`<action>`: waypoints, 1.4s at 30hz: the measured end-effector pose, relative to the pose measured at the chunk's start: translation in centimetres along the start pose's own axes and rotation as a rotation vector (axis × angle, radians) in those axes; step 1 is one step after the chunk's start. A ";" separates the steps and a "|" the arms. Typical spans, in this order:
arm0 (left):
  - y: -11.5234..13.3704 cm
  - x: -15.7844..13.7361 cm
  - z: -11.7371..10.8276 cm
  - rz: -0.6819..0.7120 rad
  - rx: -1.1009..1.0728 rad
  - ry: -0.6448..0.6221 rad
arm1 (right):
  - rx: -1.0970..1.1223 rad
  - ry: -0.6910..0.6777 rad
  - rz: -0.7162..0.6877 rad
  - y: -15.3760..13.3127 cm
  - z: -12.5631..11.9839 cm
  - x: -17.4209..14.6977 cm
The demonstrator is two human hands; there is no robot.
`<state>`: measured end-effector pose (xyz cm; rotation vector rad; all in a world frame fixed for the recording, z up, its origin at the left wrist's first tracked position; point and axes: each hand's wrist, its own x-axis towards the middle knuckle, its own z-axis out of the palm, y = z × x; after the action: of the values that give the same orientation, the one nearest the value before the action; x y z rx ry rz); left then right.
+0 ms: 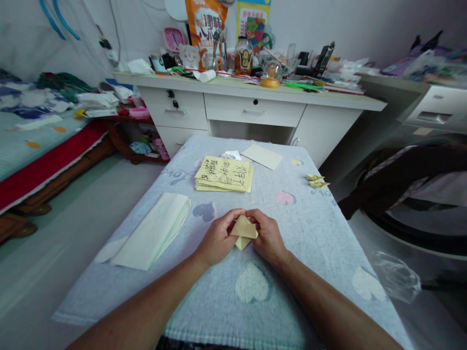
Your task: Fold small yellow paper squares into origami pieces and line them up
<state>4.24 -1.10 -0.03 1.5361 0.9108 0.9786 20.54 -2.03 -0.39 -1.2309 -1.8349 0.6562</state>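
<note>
Between my two hands, low over the middle of the cloth, is a small folded yellow paper with pointed flaps. My left hand pinches its left side, thumb toward me. On the other side my right hand grips the right edge with bent fingers. Farther back lies a stack of yellow paper sheets with black handwriting on top. Two small folded yellow paper pieces rest near the table's right edge. A pale folded paper bundle lies left of my hands.
A blue cloth with hearts covers the table. A plain cream sheet and crumpled white tissue lie behind the stack. Beyond stands a cluttered white desk. A bed is at left, a washing machine at right.
</note>
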 end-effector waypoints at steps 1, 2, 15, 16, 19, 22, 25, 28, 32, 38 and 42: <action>0.1 0.1 0.0 -0.027 -0.073 0.000 | 0.008 0.006 -0.028 0.0 0.0 0.0; 0.2 0.2 -0.1 -0.055 -0.146 0.002 | 0.015 0.007 -0.060 0.0 -0.1 0.0; 0.4 0.3 -1.1 -0.151 -0.239 0.025 | 0.047 0.035 -0.290 0.0 -0.8 0.1; 0.6 0.2 -1.2 -0.154 -0.258 -0.006 | 0.048 0.040 -0.291 0.0 -0.8 0.1; 1.4 0.0 -1.7 -0.134 -0.409 -0.167 | 0.053 0.049 -0.283 0.1 -0.9 0.0; 1.8 -0.1 -2.1 -0.122 -0.587 -0.253 | 0.050 0.054 -0.280 0.2 -0.9 0.0; 1.5 0.0 -2.2 -0.209 -0.598 -0.140 | 0.056 0.044 -0.299 0.2 -0.9 0.0; 0.9 0.4 -1.8 -0.308 -0.465 0.015 | 0.066 0.014 -0.319 0.0 -0.8 0.0; 0.5 0.8 -1.2 -0.328 -0.364 0.011 | 0.055 -0.042 -0.296 -0.4 -0.8 0.0; 0.6 0.8 -1.0 -0.327 -0.302 -0.004 | 0.025 -0.044 -0.163 -0.8 -0.6 0.0; 0.7 0.8 -1.0 -0.343 -0.299 -0.021 | 0.002 -0.016 -0.094 -0.7 -0.4 0.0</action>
<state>3.70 -0.10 0.83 1.0938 0.9293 0.8053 20.55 -2.30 0.41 -1.1337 -1.8928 0.6174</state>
